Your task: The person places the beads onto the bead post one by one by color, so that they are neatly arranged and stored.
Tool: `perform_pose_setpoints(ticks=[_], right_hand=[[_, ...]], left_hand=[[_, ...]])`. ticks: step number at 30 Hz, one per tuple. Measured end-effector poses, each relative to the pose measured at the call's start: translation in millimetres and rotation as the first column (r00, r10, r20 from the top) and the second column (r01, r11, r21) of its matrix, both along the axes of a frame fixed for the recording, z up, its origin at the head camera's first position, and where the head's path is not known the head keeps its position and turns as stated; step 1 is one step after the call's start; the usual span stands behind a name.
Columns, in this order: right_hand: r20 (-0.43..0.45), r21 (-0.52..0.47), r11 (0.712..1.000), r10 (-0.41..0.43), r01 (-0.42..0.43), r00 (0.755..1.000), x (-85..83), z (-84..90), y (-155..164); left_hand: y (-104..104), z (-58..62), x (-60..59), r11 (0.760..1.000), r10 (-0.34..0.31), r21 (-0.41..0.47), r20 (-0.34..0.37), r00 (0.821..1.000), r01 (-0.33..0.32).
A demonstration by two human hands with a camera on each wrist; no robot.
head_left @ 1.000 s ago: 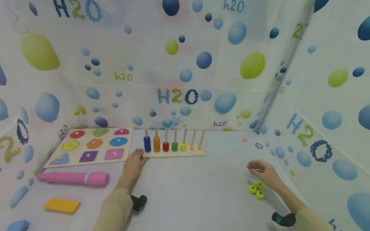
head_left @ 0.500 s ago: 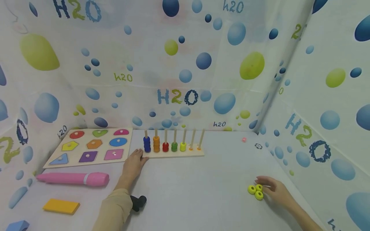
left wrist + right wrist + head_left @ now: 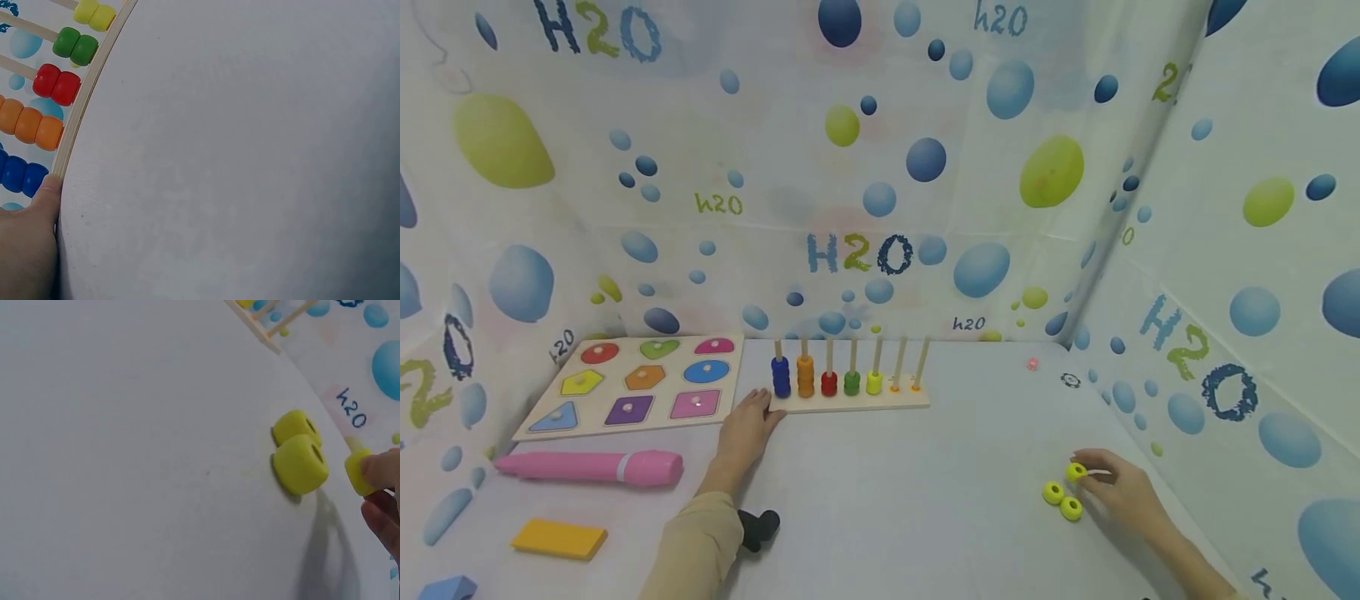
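Note:
My left hand [image 3: 747,429] holds the left end of a wooden peg abacus [image 3: 853,402], its thumb on the base's front edge beside the blue beads [image 3: 24,175]. Blue, orange, red, green and yellow beads sit on the pegs in separate colours; the two rightmost pegs [image 3: 921,362] carry none. At the right, my right hand [image 3: 1123,492] pinches a yellow bead [image 3: 357,472] between thumb and fingers, raised off the table in the right wrist view. Two other yellow beads [image 3: 300,464] lie against each other on the table just left of that hand.
A shape puzzle board [image 3: 658,379] lies left of the abacus. In front of it are a pink pen-shaped object [image 3: 587,468], a yellow block [image 3: 560,538] and a blue block [image 3: 448,587]. A small pink item [image 3: 1033,364] lies at the back right, near the patterned wall.
My right hand came down toward the three yellow beads and took hold of the back one, separating it from the other two. My left hand stayed on the abacus.

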State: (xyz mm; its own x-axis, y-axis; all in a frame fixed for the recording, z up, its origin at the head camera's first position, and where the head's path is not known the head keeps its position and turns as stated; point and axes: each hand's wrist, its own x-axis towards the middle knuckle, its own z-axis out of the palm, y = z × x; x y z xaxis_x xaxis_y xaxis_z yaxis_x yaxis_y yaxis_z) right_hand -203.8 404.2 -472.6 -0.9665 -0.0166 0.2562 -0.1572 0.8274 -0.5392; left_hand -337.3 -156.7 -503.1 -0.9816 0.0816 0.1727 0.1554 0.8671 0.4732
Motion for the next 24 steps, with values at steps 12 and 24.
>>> perform_pose_setpoints(ticks=[12,24], right_hand=[[-0.202,-0.142,0.968,0.177,-0.208,0.963,-46.8,15.6,-46.4],[-0.257,-0.197,0.912,0.306,-0.36,0.916,-108.4,52.8,-134.2]], left_hand=[[-1.7,-2.8,-0.7,1.0,-0.009,-0.005,-0.022,1.0,0.009],[-1.5,-1.3,-0.5,1.0,-0.01,0.002,-0.036,0.999,0.01]])
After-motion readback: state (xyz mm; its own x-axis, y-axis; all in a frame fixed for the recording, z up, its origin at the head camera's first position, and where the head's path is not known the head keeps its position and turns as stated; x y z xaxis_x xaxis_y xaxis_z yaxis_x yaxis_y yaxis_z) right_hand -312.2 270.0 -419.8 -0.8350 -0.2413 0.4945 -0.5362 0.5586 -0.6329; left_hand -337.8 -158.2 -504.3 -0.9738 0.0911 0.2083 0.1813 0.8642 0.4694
